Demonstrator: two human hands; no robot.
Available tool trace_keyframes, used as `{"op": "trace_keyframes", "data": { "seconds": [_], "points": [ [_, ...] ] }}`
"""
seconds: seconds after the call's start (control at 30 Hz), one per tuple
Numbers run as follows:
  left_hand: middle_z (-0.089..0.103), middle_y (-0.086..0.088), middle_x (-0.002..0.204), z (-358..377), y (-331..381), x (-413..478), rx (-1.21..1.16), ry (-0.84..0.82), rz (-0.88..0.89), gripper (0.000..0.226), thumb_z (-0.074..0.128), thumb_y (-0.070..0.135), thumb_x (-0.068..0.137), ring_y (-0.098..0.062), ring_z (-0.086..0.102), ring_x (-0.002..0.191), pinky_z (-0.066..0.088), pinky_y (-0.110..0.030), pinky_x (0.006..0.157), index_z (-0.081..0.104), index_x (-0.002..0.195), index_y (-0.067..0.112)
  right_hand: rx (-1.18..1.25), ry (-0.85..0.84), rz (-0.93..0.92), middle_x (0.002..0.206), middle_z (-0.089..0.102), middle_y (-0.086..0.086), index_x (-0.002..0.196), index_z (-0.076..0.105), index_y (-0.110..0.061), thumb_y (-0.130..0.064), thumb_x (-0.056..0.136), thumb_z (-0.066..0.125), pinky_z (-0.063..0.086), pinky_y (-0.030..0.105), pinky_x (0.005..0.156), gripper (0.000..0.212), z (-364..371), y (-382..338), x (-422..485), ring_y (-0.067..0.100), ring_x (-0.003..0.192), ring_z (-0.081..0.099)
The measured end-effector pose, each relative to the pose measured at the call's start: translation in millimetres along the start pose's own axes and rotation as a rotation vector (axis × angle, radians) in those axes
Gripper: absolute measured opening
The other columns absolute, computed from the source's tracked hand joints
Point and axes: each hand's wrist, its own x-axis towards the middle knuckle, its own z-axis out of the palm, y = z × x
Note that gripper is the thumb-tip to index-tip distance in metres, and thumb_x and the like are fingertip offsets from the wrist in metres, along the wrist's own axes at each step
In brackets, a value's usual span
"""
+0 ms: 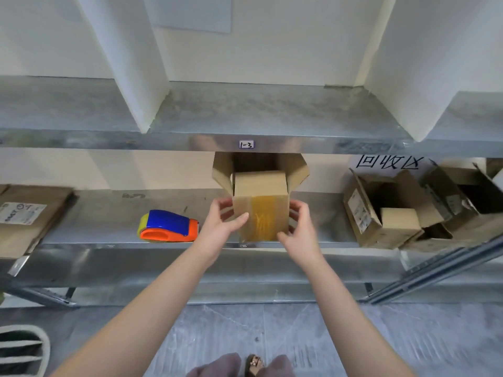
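Box: cardboard box [261, 205] (yellow tape down its near face), flaps open, at the front edge of the metal shelf [109, 213].
Hands: left hand [217, 227] and right hand [299, 229] grip its sides.
Neighbours: tape dispenser [168, 226] left, open cartons [402, 210] right, both apart.
Overhead: upper shelf [245, 115] close above.

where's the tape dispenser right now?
Head view: the tape dispenser lies on the lower metal shelf, left of the cardboard box that the left hand and right hand grip.

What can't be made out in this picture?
What the cardboard box holds: head view, open end turned away, dark.
Fingertips of left hand and right hand: behind the box's sides.
Label on the flat carton: too blurred.
Wall sign: top cut by upper shelf.
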Motion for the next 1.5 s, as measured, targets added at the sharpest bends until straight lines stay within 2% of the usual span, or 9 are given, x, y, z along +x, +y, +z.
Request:
{"op": "trace_keyframes", "data": {
  "seconds": [0.1,0.23,0.47,0.73,0.93,1.07,1.2,1.37,1.5],
  "points": [
    [0.049,0.007,0.129,-9.3,-25.8,-6.0,0.06,0.061,-0.035,0.063,0.077,0.025,0.08,-0.012,0.049,0.12,0.045,-0.029,0.098,0.036,0.127,0.03,-0.048,-0.025,0.068,0.126,0.044,-0.013,0.127,0.033,-0.037,0.008,0.083,0.066,0.047,0.005,0.08,0.07,17.0,23.8,-0.5,0.007,0.125,0.044],
    [0.042,0.005,0.139,-20.8,-63.2,-5.1,0.082,0.025,-0.085,0.071,0.07,0.012,0.086,-0.017,0.044,0.131,0.04,-0.036,0.107,0.027,0.141,0.028,-0.183,-0.108,0.154,0.141,0.048,-0.009,0.144,0.03,-0.03,-0.012,0.078,0.08,0.042,0.038,0.109,0.084,40.4,57.4,2.4,0.01,0.133,0.042],
    [0.039,0.002,0.146,-34.2,-99.4,10.7,0.369,-0.095,-0.129,0.067,0.071,0.026,0.085,-0.018,0.037,0.136,0.036,-0.04,0.111,0.03,0.138,0.025,-0.121,0.021,0.275,0.13,0.06,0.0,0.133,0.043,-0.019,-0.034,0.066,0.088,0.046,0.034,0.101,0.082,74.1,88.7,12.5,0.022,0.125,0.054],
    [0.021,0.001,0.159,-65.2,-63.2,33.5,1.201,-0.159,0.257,0.089,0.04,0.076,0.078,-0.022,0.01,0.148,0.015,-0.047,0.118,0.028,0.149,0.023,-0.227,0.04,0.202,0.126,0.06,-0.003,0.13,0.046,-0.025,-0.049,0.076,0.076,0.049,0.031,0.094,0.066,37.7,75.8,9.1,0.018,0.118,0.056],
    [0.019,0.002,0.16,-33.0,-41.2,53.8,1.471,-0.258,0.44,0.088,0.022,0.078,0.075,-0.025,0.009,0.148,-0.002,-0.045,0.118,0.017,0.151,0.035,-0.176,0.171,0.177,0.117,0.059,-0.008,0.126,0.049,-0.023,-0.037,0.075,0.081,0.047,0.027,0.095,0.062,-44.8,71.3,-0.4,0.009,0.108,0.054],
    [0.028,-0.002,0.157,26.4,-46.6,59.2,1.516,-0.32,0.531,0.075,0.046,0.064,0.086,-0.028,0.015,0.147,-0.003,-0.045,0.118,0.024,0.15,0.035,-0.161,0.222,0.204,0.116,0.06,-0.003,0.119,0.05,-0.021,-0.03,0.075,0.082,0.044,0.022,0.089,0.055,-106.4,88.0,-7.6,0.01,0.106,0.055],
    [0.035,0.0,0.153,93.1,-56.3,56.9,1.458,-0.309,0.537,0.079,0.028,0.07,0.078,-0.027,0.022,0.145,0.008,-0.047,0.118,0.03,0.148,0.032,-0.17,0.193,0.21,0.117,0.059,0.0,0.117,0.048,-0.021,-0.028,0.077,0.081,0.043,0.023,0.089,0.052,-159.5,111.1,-6.6,0.014,0.109,0.055],
    [0.033,-0.001,0.154,167.1,-64.5,37.3,1.261,-0.285,0.322,0.092,0.024,0.079,0.074,-0.023,0.024,0.143,0.011,-0.042,0.119,0.031,0.148,0.026,-0.171,0.121,0.211,0.119,0.058,-0.003,0.116,0.046,-0.024,-0.031,0.075,0.082,0.048,0.026,0.093,0.055,-193.7,134.0,2.4,0.013,0.111,0.055],
    [0.053,0.003,0.134,211.1,-65.2,26.2,0.749,-0.277,0.028,0.06,0.063,0.053,0.085,-0.018,0.053,0.119,0.042,-0.031,0.096,0.039,0.134,0.027,-0.093,0.101,0.213,0.128,0.054,-0.005,0.137,0.034,-0.019,-0.03,0.075,0.082,0.045,0.028,0.099,0.079,-194.5,142.8,9.5,0.01,0.117,0.051]
  ]
}}
